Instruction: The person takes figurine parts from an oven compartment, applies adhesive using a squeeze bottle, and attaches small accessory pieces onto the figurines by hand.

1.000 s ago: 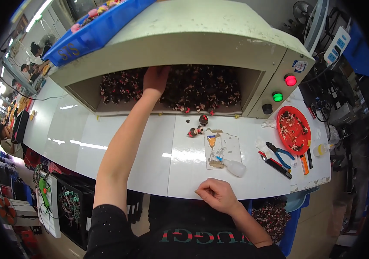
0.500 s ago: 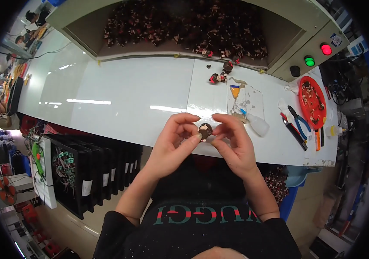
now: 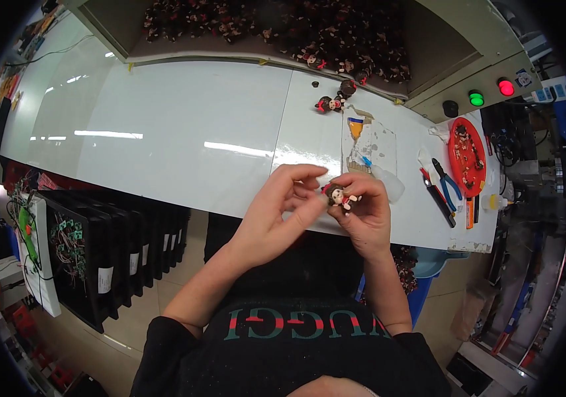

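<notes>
Two hands at work over a white worktable (image 3: pixel 177 126), facing a metal cabinet (image 3: pixel 458 81) heaped with dark figurines (image 3: pixel 336 40).
I see the left hand (image 3: pixel 276 215), fingers loosely parted, just beside the right hand (image 3: pixel 370 221), whose thumb and fingers pinch a brown-haired doll figurine (image 3: pixel 337 196) by the table's near edge.

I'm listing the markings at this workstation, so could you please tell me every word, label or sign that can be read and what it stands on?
Black shirt: large green and red lettering; I won't copy its wording.
Black trays at left: white labels, too small to read.
Machine's control panel: small sticker, too small to read.
</notes>
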`<state>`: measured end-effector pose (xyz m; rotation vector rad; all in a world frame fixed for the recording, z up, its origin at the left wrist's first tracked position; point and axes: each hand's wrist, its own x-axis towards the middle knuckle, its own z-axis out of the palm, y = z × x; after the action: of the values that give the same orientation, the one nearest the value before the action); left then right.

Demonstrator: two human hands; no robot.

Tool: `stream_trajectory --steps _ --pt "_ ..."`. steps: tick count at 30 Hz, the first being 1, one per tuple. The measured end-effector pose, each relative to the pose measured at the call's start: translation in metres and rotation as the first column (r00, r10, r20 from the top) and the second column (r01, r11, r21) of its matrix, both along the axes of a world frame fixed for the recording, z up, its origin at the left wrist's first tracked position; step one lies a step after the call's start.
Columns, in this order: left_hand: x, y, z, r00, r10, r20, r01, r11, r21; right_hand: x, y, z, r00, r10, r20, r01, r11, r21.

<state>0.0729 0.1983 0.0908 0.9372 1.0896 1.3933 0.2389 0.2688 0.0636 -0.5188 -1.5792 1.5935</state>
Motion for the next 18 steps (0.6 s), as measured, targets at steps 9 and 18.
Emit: stream_trajectory --steps 9,18 --pt "0.012 0.008 0.003 0.991 -0.002 0.131 0.004 1.000 -0.009 -0.002 0.000 0.003 0.962 -0.212 0.173 0.172 0.960 0.219" --pt "0.003 0.006 -0.007 0.999 -0.040 -0.002 0.040 0.999 -0.035 0.002 -0.001 -0.001 0.966 -0.170 0.193 0.139 0.977 0.161"
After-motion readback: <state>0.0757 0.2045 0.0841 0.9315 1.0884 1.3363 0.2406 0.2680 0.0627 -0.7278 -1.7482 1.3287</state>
